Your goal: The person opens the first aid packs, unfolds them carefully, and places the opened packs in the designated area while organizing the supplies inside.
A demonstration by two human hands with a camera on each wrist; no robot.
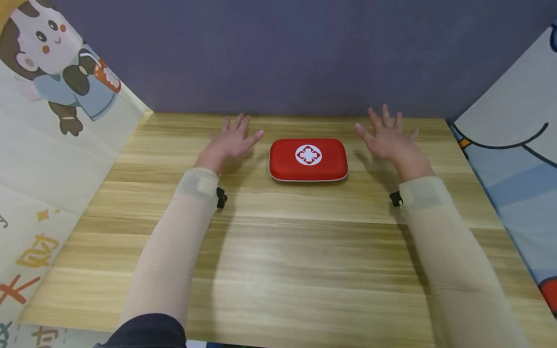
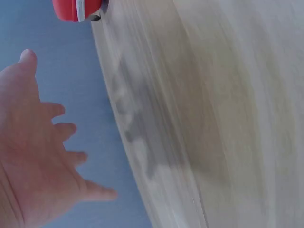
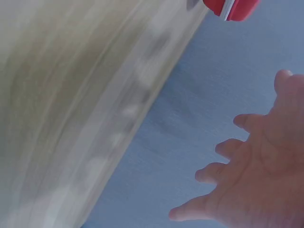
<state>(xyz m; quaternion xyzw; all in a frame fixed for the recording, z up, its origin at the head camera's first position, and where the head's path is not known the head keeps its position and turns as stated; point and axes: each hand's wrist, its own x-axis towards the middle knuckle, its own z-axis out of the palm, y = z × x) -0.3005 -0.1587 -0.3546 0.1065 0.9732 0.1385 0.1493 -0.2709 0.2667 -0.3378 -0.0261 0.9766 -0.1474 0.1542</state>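
A red first-aid case (image 1: 283,162) with a white cross emblem lies closed on the wooden table, near its back edge. To its left my left hand (image 1: 232,141) is held above the table with spread fingers, touching nothing. On the other side my right hand (image 1: 387,137) hovers with its fingers fanned out, also apart from the case. Each wrist view shows a bare palm, the left hand (image 2: 38,147) and the right hand (image 3: 266,161), with a corner of the red case (image 2: 66,8) at the top of the frame.
The light wooden table (image 1: 313,261) runs up to a dark blue-grey wall panel (image 1: 278,58) at the back. Cloth with cartoon prints (image 1: 43,159) covers the left side, and another printed cloth (image 1: 509,135) the right. Small black wrist devices (image 1: 222,197) sit under both forearms.
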